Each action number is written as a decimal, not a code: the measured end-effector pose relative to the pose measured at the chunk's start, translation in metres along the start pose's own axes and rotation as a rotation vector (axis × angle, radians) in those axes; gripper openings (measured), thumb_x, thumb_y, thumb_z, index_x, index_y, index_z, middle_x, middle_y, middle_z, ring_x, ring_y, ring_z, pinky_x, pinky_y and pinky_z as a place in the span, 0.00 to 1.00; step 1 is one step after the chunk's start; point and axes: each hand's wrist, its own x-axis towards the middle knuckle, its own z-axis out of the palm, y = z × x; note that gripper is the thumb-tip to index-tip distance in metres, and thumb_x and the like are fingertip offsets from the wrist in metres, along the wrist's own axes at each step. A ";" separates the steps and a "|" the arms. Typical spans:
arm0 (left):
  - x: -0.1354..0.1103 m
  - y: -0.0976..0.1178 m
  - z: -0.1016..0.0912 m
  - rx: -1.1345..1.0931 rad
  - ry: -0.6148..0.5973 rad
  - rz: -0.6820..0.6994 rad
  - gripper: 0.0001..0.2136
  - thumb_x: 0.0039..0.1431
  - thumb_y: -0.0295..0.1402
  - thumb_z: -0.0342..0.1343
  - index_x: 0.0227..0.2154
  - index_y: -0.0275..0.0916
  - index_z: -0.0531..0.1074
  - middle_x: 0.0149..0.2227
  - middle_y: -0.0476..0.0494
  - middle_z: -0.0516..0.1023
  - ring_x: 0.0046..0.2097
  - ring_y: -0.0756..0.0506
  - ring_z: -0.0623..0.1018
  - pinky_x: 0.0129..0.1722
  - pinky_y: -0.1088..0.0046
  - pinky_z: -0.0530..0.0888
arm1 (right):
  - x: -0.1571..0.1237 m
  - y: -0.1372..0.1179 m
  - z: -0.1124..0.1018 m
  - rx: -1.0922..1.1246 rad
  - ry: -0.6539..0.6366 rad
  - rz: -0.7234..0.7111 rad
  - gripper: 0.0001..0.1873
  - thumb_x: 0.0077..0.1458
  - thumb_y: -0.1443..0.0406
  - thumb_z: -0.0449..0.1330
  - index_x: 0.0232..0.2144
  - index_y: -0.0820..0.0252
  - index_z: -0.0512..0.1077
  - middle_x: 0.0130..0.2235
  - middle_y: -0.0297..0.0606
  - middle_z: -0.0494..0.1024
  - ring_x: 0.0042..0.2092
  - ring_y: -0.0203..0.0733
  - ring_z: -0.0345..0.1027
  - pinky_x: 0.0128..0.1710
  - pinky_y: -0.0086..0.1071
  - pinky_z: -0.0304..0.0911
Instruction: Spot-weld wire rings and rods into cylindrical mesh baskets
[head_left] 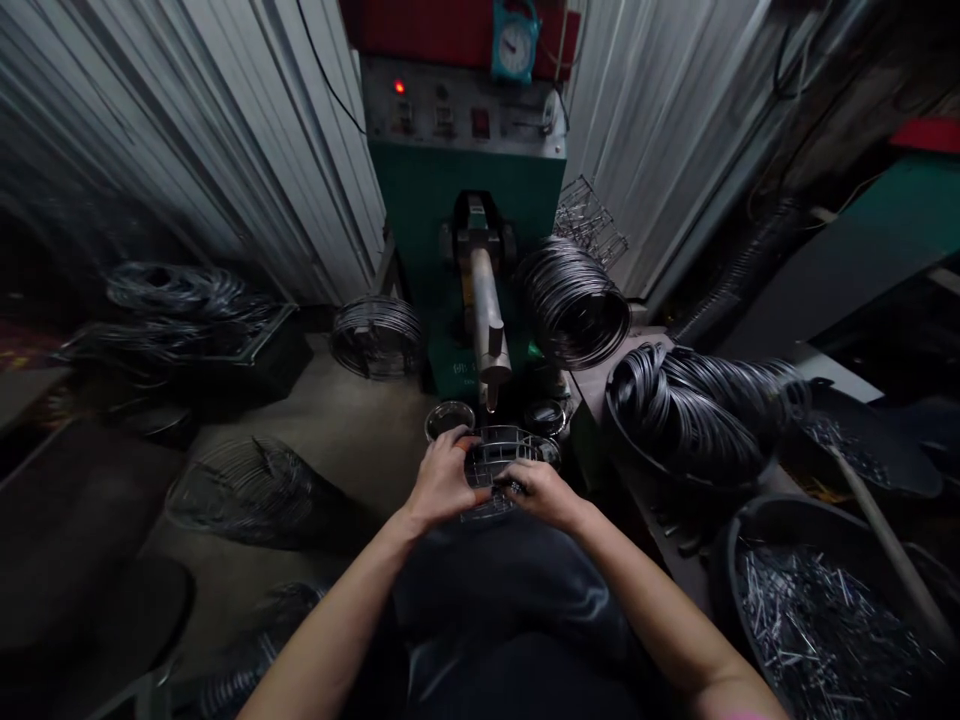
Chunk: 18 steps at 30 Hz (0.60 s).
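A round wire basket frame point(499, 452) sits low in front of the spot welder's electrode arm point(487, 320). My left hand point(448, 472) is closed around its left side, thumb toward the middle. Against the near right part of the frame, my right hand point(538, 490) has its thumb and fingers pinched together. What lies between those fingertips is too small and dark to make out. Just above the frame, the pointed electrode tip point(491, 398) hangs without visibly touching it.
The green welding machine point(405, 190) stands ahead, with wire rings point(574, 305) hanging to its right and more rings point(377, 335) to its left. At right are a tub of wire hoops point(697, 410) and a tub of short wire pieces point(825, 620). A wire bundle point(247, 490) lies left.
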 end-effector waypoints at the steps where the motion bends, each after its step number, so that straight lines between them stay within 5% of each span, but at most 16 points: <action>1: 0.002 -0.002 -0.001 -0.008 0.005 0.002 0.29 0.36 0.36 0.63 0.46 0.37 0.68 0.55 0.35 0.65 0.56 0.36 0.66 0.54 0.58 0.67 | 0.002 0.001 0.000 -0.008 0.000 -0.010 0.09 0.50 0.72 0.56 0.35 0.61 0.73 0.34 0.41 0.76 0.37 0.40 0.71 0.38 0.30 0.66; 18: 0.043 -0.027 -0.002 -0.140 0.097 0.022 0.27 0.35 0.36 0.65 0.43 0.39 0.68 0.53 0.38 0.67 0.55 0.38 0.68 0.54 0.59 0.67 | 0.044 0.014 -0.013 -0.091 0.052 -0.016 0.07 0.51 0.72 0.58 0.33 0.59 0.73 0.34 0.38 0.76 0.36 0.38 0.71 0.37 0.28 0.65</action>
